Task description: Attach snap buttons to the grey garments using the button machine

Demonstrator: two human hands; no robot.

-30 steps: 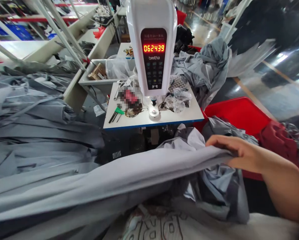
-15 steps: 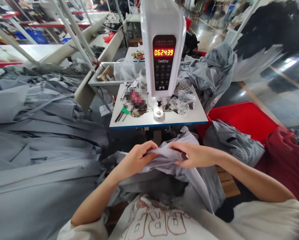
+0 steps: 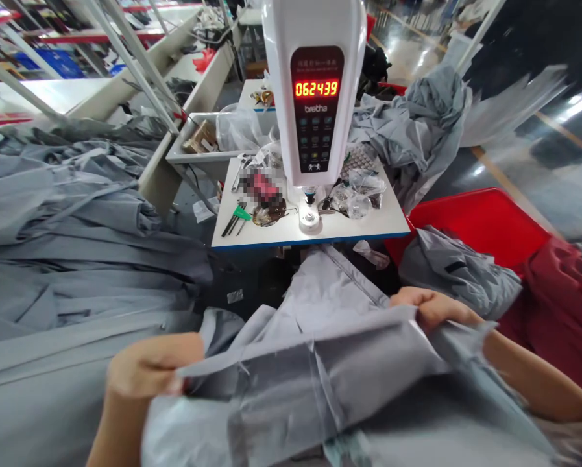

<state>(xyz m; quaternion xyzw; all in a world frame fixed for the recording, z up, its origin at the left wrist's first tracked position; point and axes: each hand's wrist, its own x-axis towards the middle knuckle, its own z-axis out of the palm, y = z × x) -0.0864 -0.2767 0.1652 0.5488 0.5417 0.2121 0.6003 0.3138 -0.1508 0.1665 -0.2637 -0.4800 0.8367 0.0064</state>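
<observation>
A grey garment [image 3: 339, 376] is stretched wide between my two hands, low in front of my body. My left hand [image 3: 154, 366], a little blurred, is closed on its edge at the left. At the right, my right hand [image 3: 431, 308] grips the opposite end of the same edge, with cloth folded over part of it. A seam crosses the taut panel. More of the cloth runs forward from the edge, towards the white machine [image 3: 315, 97] with its red digits and small lower post. That machine stands on a small white table [image 3: 271, 237] beyond the garment.
Piled grey cloth [image 3: 76, 298] fills the left side. On the right is a red bin [image 3: 485, 220] with grey fabric [image 3: 459, 266] and dark red cloth [image 3: 563, 292] by it. Black-handled tools [image 3: 232, 220] and clear plastic bags [image 3: 361, 194] lie on the small table.
My hands have moved apart and towards my body, the left down and left, the right outward. The garment, bunched between them before, is now spread out and pulled taut.
</observation>
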